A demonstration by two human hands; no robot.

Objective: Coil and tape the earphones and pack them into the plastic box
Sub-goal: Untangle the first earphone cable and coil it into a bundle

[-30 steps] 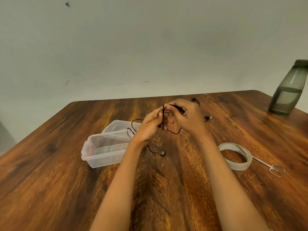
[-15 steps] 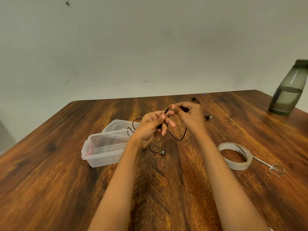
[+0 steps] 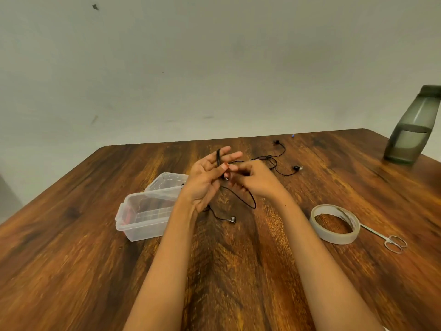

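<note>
My left hand (image 3: 207, 180) is raised above the table with its palm towards me. Its fingers are straight and its thumb pins the black earphone cable (image 3: 247, 200), which runs up over the fingers. My right hand (image 3: 257, 181) sits close beside it with curled fingers, pinching the same cable near the left thumb. A loop of cable hangs below both hands, and one silver earbud (image 3: 232, 219) lies on the table. The clear plastic box (image 3: 143, 220) stands open to the left, its lid (image 3: 167, 179) behind it.
More black earphone cable with buds (image 3: 281, 163) lies on the wooden table (image 3: 71, 247) behind my right hand. A tape roll (image 3: 334, 235) and small scissors (image 3: 393, 243) lie at the right. A dark bottle (image 3: 412, 130) stands at the far right corner.
My left hand has turned palm-up and spread its fingers, with the cable now over them. My right hand has dropped slightly to the right, still on the cable.
</note>
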